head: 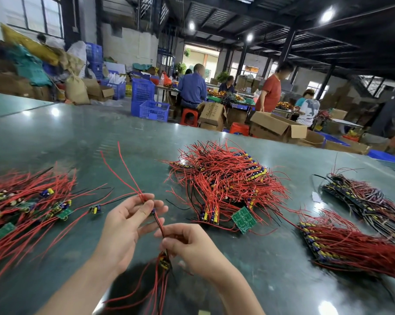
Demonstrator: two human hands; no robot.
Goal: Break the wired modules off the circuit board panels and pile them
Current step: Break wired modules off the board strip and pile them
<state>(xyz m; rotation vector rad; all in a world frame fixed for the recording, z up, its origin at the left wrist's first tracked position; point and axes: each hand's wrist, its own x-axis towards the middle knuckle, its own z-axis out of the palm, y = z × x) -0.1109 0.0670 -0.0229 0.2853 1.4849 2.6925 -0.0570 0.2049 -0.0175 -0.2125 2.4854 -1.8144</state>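
Observation:
My left hand [126, 223] pinches a small wired module [153, 211] between thumb and fingertips, its red wires [121, 167] sticking up and away. My right hand [187, 244] grips a strip of wired modules [164, 261] just below it, with red and black leads hanging toward me. The two pieces meet between my hands above the green table [78, 137]. At the left lies a loose pile of separated modules [28, 201]. A big heap of wired panels [226, 178] sits in the middle, and more panels [342, 244] lie at the right.
A further stack of dark wired panels [360, 196] lies at the far right. Beyond the table's far edge stand blue crates [154, 110], cardboard boxes [274, 126] and red stools [189, 117], with several people working at other tables.

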